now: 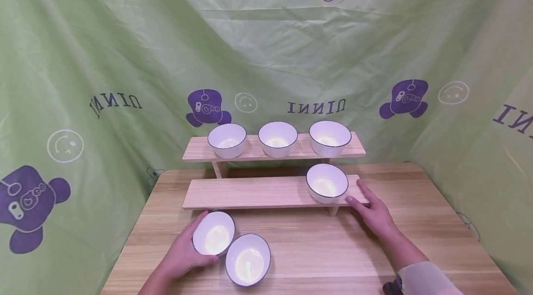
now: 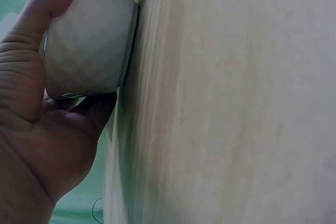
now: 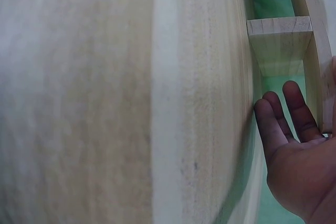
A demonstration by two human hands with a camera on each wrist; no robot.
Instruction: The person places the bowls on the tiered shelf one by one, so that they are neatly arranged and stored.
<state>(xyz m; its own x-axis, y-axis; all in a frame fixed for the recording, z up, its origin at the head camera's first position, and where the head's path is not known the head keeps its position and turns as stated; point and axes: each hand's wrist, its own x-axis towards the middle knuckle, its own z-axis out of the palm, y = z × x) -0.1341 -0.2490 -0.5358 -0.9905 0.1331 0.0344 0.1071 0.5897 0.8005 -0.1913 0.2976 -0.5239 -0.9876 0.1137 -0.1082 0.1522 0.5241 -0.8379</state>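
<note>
My left hand [image 1: 187, 248] grips a white bowl [image 1: 214, 234] with a dark rim at the table's front left, thumb on its near side and fingers at the far side. In the left wrist view, the faceted outer wall of that bowl [image 2: 92, 38] shows. A second bowl [image 1: 248, 260] stands just to its right, rims close. My right hand [image 1: 376, 214] is at the right end of the lower wooden shelf [image 1: 250, 193], thumb and index finger at the board. Other fingers [image 3: 270, 124] extend below it in the right wrist view. A bowl [image 1: 326, 184] sits on that shelf beside the thumb.
Three matching bowls stand in a row on the upper shelf [image 1: 195, 149], among them a middle one [image 1: 277, 140]. The two-tier rack is on a wooden table [image 1: 304, 248]. A green patterned curtain [image 1: 258, 54] hangs behind and at both sides.
</note>
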